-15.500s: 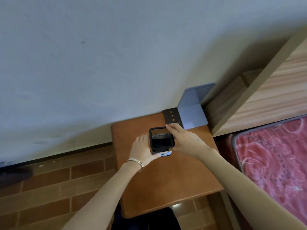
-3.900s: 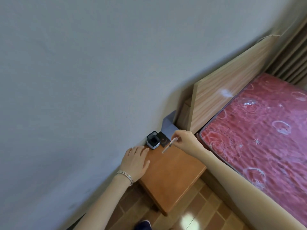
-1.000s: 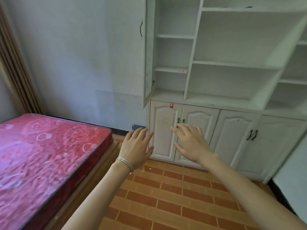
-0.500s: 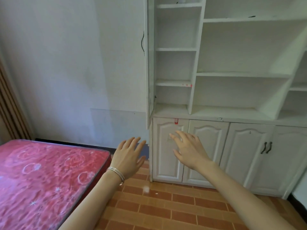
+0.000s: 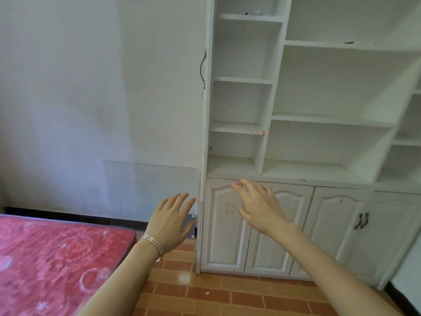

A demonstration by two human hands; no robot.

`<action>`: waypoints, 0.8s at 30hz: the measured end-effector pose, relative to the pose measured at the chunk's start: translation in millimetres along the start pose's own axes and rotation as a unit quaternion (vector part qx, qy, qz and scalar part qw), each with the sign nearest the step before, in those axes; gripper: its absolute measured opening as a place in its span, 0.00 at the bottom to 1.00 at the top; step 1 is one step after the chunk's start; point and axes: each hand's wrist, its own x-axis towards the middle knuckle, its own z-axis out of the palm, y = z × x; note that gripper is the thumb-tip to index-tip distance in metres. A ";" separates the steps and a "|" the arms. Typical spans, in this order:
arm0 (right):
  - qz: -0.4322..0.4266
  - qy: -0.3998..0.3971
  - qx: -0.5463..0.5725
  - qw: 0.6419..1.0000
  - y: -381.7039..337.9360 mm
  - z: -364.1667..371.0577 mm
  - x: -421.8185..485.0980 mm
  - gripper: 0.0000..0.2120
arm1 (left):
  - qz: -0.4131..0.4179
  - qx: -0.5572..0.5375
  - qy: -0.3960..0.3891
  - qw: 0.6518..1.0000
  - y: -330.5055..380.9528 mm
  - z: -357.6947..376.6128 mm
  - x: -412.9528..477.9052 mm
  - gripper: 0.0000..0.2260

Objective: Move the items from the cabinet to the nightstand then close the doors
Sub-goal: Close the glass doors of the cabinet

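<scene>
A white cabinet (image 5: 276,96) with open shelves fills the right half of the head view. Its tall narrow door (image 5: 204,124) stands open, seen edge-on, with a dark handle. A small white item (image 5: 252,12) lies on the top left shelf; the other shelves look bare. The lower doors (image 5: 225,226) are closed. My left hand (image 5: 170,222), with bangles on the wrist, is raised with fingers spread, just left of the open door. My right hand (image 5: 257,206) is held out with fingers spread in front of the lower doors. Both hands hold nothing. The nightstand is out of view.
A bed with a red patterned mattress (image 5: 52,258) sits at the lower left. Brown tiled floor (image 5: 227,295) runs between the bed and the cabinet. A grey wall (image 5: 91,99) is on the left, with a small grey object (image 5: 190,226) low behind my left hand.
The view has tilted up and moved closer to the cabinet, bringing the top shelf with the white item into sight. Both hands stay raised and spread, empty.
</scene>
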 end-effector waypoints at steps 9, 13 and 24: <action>-0.002 -0.016 0.013 1.000 26.9 79.1 95.7 0.26 | 0.018 0.025 -0.008 0.999 -70.0 57.8 85.9 0.25; 0.005 -0.012 0.007 1.000 43.6 99.4 156.8 0.26 | 0.029 0.038 -0.003 0.999 -108.9 72.6 145.4 0.26; 0.037 0.000 -0.013 0.999 77.6 145.7 232.1 0.25 | 0.115 0.014 0.054 0.992 -158.4 131.2 266.3 0.34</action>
